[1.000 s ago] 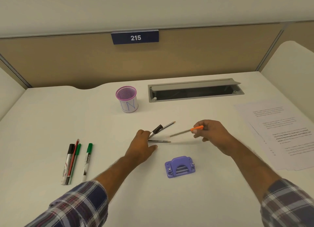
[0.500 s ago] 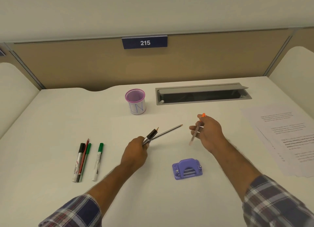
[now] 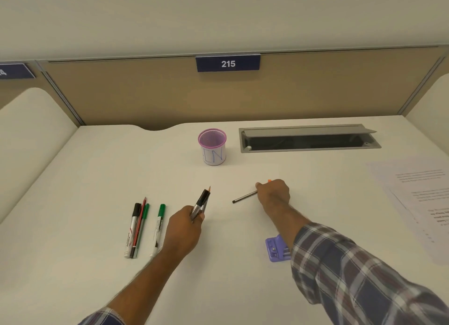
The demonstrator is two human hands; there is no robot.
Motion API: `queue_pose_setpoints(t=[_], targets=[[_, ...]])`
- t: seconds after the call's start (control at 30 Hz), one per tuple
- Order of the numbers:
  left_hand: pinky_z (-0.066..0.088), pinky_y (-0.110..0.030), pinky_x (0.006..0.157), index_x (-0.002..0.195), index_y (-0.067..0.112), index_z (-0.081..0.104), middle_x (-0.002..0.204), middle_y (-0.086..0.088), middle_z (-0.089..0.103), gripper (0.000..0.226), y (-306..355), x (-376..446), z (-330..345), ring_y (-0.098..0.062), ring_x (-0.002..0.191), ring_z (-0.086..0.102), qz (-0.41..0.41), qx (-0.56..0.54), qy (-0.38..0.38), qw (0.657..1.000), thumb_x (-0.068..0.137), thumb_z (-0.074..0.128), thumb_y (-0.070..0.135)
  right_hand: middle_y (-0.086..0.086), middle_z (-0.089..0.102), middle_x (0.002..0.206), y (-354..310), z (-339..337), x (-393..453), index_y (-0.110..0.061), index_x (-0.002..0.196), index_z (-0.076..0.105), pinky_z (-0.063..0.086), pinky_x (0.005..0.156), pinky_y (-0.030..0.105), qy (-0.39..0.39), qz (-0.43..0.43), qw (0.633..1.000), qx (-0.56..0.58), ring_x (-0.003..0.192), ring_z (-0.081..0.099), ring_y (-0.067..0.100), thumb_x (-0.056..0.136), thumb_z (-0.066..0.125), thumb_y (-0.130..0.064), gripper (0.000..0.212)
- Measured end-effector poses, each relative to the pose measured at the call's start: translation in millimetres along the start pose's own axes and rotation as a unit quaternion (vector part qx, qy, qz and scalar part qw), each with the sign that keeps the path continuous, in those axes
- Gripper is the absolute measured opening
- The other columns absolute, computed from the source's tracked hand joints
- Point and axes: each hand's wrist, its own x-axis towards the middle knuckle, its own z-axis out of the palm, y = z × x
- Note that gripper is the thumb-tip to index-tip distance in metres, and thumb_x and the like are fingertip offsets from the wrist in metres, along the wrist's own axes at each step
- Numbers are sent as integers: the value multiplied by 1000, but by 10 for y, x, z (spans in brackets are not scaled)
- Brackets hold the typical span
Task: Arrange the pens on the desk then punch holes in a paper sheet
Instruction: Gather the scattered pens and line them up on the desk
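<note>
Both hands lower now: left hand (image 3: pixel 184 230) with two pens (image 3: pixel 202 200).

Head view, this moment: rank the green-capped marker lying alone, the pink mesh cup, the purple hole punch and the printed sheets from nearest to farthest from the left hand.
From the left hand:
1. Green-capped marker, just to its left on the desk.
2. Pink mesh cup, up ahead, and purple hole punch, to its right and partly under the right forearm: too close to call.
3. Printed sheets, at the desk's far right edge.
</note>
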Motion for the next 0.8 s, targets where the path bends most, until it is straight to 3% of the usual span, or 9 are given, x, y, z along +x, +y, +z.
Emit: queue_pose_setpoints(t=[0.2,0.33,0.47,0.6,0.8], targets=[[41,-24,53,78,21,60,69,0,63,18,-80,-12,-166,-12,60,52,-6,4,10,1000,95,57,28,16,67,118,-128,104,51,0,116,60,47,75,28,13,1,999,-34,107,65,32,88,64,-14,32],[36,-22,50,63,28,49,55,7,50,31,-150,-32,-428,-8,51,46,3,16,96,995,92,59,31,19,68,113,-199,222,15,3,112,61,44,71,27,45,-17,999,-8,99,67,33,89,67,-20,33],[46,-27,51,64,21,55,53,3,58,30,-382,-50,-681,-15,51,56,-29,40,99,994,92,61,30,17,67,111,-214,318,-81,-1,112,59,41,71,27,38,-77,993,-75,100,65,34,88,66,-20,31],[31,-18,45,59,27,52,52,6,57,34,-522,-58,-808,-7,49,52,-38,61,113,991,90,63,28,14,63,112,-200,376,-84,-7,116,53,48,77,32,3,-181,967,-177,101,63,32,90,58,-17,28],[30,-19,46,57,26,52,50,7,56,35,-597,-11,-827,-8,49,50,-48,47,103,992,90,64,29,11,46,128,-368,448,144,-16,132,53,48,85,35,5,-255,930,-263,111,57,32,91,53,-9,41]])
